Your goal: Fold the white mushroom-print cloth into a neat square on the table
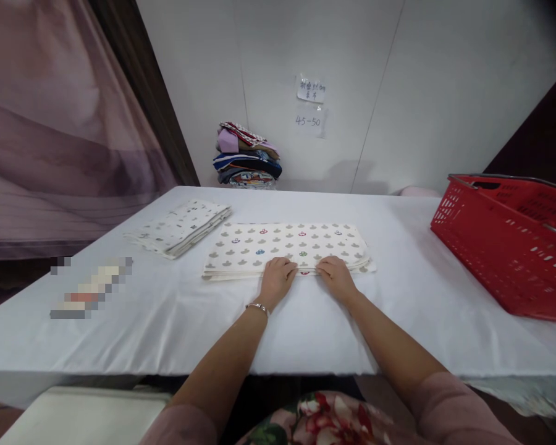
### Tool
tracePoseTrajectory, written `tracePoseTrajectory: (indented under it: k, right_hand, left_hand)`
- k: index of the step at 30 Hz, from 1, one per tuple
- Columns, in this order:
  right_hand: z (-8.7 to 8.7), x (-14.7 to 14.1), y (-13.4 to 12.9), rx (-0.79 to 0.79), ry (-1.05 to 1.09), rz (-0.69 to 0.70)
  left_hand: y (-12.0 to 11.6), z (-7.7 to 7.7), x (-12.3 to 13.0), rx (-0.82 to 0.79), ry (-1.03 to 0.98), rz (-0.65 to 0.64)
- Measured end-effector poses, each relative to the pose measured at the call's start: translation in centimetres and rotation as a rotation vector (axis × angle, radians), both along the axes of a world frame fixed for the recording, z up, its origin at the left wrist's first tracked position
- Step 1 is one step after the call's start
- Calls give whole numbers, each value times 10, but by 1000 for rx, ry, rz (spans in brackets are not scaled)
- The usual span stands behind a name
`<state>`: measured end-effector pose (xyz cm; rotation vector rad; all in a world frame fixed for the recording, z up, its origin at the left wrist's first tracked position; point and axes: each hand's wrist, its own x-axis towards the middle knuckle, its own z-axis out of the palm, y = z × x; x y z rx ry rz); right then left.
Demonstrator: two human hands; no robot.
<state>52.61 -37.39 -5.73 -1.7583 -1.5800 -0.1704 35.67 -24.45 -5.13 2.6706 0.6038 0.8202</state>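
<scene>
A folded white cloth (282, 244), printed with grey shapes and a few coloured ones, lies flat in front of me in several layers. At its near edge, left of the middle, my left hand (277, 279) pinches the layers; a bracelet circles that wrist. Just to the right, my right hand (337, 278) closes on the same edge, thumb and fingers together. A short gap separates the two hands. Farther left rests a second folded white cloth (185, 224) with small dark prints, touched by neither hand.
A white cloth covers the table (143, 334). On its right side stands a red plastic basket (505, 247). Folded fabrics (248, 157) are piled behind the far edge. A pixelated item (90, 289) lies at left. Handwritten paper notes (310, 105) hang on the wall; a pink curtain (60, 136) hangs left.
</scene>
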Motion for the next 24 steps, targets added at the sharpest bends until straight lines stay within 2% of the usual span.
tracePoseTrajectory:
  k: [17, 24]
  right_hand:
    - [-4, 3, -1, -37, -81, 13]
    - [3, 37, -38, -37, -28, -131]
  left_hand:
    - [2, -2, 0, 54, 40, -42]
    - [5, -4, 0, 38, 19, -57]
